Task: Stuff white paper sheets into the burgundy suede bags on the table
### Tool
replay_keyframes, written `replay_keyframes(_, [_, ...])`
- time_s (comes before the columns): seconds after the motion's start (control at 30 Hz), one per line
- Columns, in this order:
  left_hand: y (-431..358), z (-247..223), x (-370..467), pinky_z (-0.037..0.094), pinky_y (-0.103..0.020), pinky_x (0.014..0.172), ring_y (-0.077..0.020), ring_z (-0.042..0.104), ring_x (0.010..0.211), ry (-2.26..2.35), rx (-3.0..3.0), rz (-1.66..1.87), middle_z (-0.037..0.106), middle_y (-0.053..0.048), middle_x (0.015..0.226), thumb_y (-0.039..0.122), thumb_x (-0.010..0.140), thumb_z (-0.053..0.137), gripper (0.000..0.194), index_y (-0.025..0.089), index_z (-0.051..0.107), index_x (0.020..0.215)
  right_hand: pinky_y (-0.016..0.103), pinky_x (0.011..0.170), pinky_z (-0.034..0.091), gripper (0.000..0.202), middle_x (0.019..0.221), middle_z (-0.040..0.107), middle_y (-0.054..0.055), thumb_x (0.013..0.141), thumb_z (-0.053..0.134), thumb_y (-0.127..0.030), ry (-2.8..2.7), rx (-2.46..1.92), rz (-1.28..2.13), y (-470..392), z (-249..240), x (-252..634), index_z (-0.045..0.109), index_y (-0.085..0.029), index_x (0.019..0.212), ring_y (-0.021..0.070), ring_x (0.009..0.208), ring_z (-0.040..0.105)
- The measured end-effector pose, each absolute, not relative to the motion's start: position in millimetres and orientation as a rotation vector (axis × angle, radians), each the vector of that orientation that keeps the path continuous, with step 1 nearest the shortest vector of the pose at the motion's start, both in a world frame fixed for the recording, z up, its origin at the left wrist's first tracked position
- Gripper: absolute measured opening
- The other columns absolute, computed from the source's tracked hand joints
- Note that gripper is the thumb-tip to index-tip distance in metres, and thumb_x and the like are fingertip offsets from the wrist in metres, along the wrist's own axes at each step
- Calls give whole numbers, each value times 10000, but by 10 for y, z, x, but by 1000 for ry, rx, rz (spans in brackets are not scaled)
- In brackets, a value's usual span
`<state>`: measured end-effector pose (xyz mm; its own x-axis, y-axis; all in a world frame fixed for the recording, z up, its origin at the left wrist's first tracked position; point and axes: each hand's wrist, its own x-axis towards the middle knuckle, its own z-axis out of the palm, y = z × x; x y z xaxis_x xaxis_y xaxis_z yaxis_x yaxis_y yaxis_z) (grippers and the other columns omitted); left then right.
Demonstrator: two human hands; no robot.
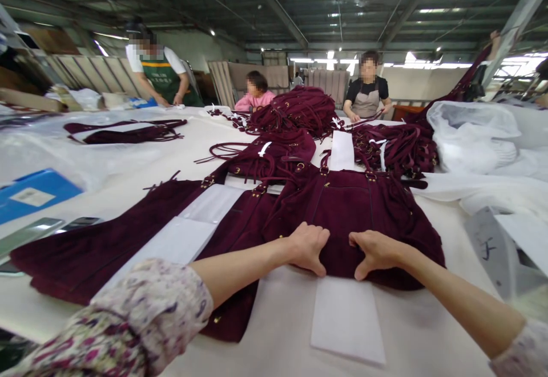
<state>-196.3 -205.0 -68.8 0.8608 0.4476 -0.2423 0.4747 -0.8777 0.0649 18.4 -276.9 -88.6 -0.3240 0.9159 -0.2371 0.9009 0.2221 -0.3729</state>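
A burgundy handbag [342, 206] with brass-coloured rings lies flat on the table before me. My left hand [309, 248] is closed on its near edge, fingers curled on top and thumb pointing down to the edge. A short gap to the right, my right hand [377, 252] grips the same edge in the same way. Beneath the bag runs a white sheet strip [347, 320], which sticks out at the near side and again at the far side. More burgundy bags [111, 234] lie to the left, with white sheets [171, 240] over them.
Heaps of burgundy bags and straps [295, 109] cover the far middle of the white table [282, 331]. Clear plastic wrapping [475, 132] is bunched at the right. A blue folder [38, 194] and phones [29, 234] lie at the left. Several people stand or sit across the table.
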Motion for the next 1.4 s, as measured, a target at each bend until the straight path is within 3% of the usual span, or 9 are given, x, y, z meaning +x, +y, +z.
replay_keyframes(0.07, [-2014, -629, -1942, 451, -378, 812, -285, 607, 935, 716, 2922, -325, 637, -82, 1027, 521, 579, 766, 625, 181, 543, 1053, 252, 600, 362, 474, 839, 632, 14, 534, 835, -362, -2429, -1760, 734, -2698, -829, 210, 573, -194, 891, 202, 752, 577])
replay_keyframes(0.17, [-1983, -517, -1882, 477, -337, 721, -259, 628, 892, 740, 2950, -325, 657, -51, 966, 388, 695, 716, 366, 207, 585, 985, 226, 536, 326, 289, 741, 590, -38, 613, 777, -298, -2447, -1724, 779, -2620, -709, 211, 566, -208, 789, 143, 650, 526])
replay_keyframes(0.27, [-2004, -434, -1811, 487, -326, 736, -256, 619, 952, 735, 3044, -333, 647, -64, 996, 240, 753, 651, 173, 208, 624, 920, 231, 542, 307, 211, 721, 577, -30, 661, 759, -259, -2538, -1768, 559, -2602, -579, 172, 571, -215, 745, 147, 660, 528])
replay_keyframes(0.4, [-2007, -324, -1739, 503, -335, 743, -264, 619, 974, 806, 3074, -297, 626, -89, 1067, 187, 767, 609, 250, 206, 620, 1016, 258, 597, 312, 180, 895, 624, 30, 730, 727, -256, -2488, -1842, 331, -2659, -437, 165, 579, -223, 829, 197, 792, 580])
replay_keyframes(0.67, [-1563, 128, -1435, 501, -340, 819, -250, 622, 1025, 958, 3033, -376, 672, -52, 1065, 185, 787, 572, 255, 246, 626, 1029, 270, 556, 258, 162, 849, 664, 60, 916, 521, -365, -2292, -2038, -99, -2404, -396, 358, 513, -241, 1020, 237, 772, 625])
replay_keyframes(0.87, [-1342, -251, -1203, 509, -315, 782, -235, 649, 972, 979, 3007, -513, 692, -73, 1033, 194, 799, 617, 213, 219, 622, 1010, 251, 593, 292, 103, 836, 670, 48, 919, 539, -307, -2465, -1807, 76, -2017, -803, 572, 510, -219, 964, 204, 788, 634])
replay_keyframes(1.03, [-1284, -706, -1318, 498, -357, 733, -260, 672, 880, 1014, 3072, -329, 692, -119, 938, 301, 979, 354, 271, 156, 520, 1138, 235, 584, 310, 172, 748, 649, 27, 959, 474, -355, -2444, -1750, 205, -1798, -1096, 674, 523, -209, 884, 163, 696, 616])
replay_keyframes(1.23, [-1137, -572, -1393, 462, -309, 684, -233, 666, 839, 896, 3114, -218, 681, -69, 861, 442, 988, 321, 348, 193, 565, 992, 218, 607, 350, 250, 745, 626, -1, 974, 417, -414, -2367, -1643, 293, -1751, -969, 768, 515, -215, 858, 131, 672, 576])
replay_keyframes(1.4, [-1462, -531, -1261, 433, -389, 740, -272, 621, 873, 1134, 3100, 14, 650, -113, 916, 450, 985, 300, 410, 154, 581, 938, 226, 599, 350, 264, 711, 610, -15, 966, 420, -426, -2224, -1595, 304, -1871, -907, 798, 517, -219, 833, 133, 637, 559])
